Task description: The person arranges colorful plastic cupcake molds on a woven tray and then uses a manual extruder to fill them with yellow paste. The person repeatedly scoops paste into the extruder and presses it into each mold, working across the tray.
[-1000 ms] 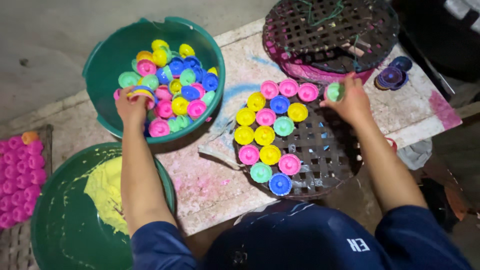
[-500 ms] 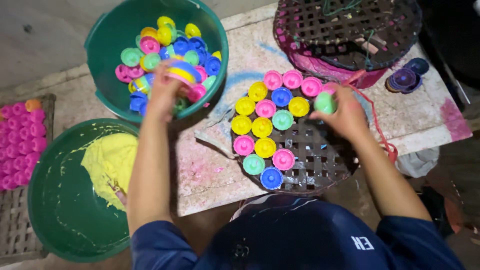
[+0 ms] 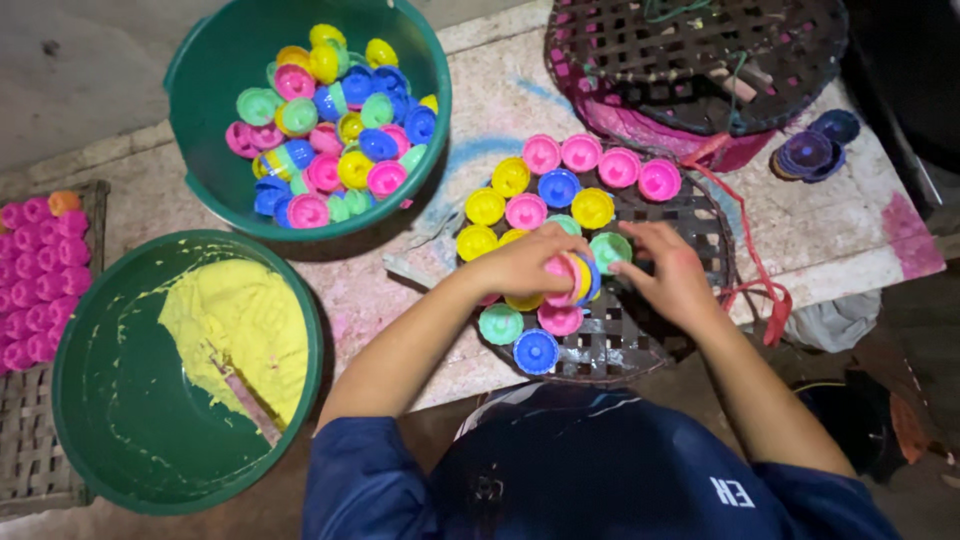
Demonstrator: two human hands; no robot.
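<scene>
My left hand (image 3: 525,262) grips a nested stack of small plastic moulds (image 3: 572,277), pink, yellow and blue, over the dark woven round tray (image 3: 640,340). My right hand (image 3: 672,272) reaches to the end of that stack, its fingertips beside a green mould (image 3: 609,250). Several pink, yellow, blue and green moulds (image 3: 560,186) sit in rows on the tray. A green tub (image 3: 215,190) at the upper left holds many more coloured moulds (image 3: 330,120).
A second green tub (image 3: 120,440) at lower left holds yellow paste (image 3: 240,330) and a stick. Pink moulds (image 3: 35,270) lie on a wicker tray at the far left. Another dark woven tray (image 3: 700,50) and purple moulds (image 3: 815,150) sit at the upper right.
My left hand lifted a stack of moulds out of the upper tub and carried it right over the tray. My right hand moved left to meet it.
</scene>
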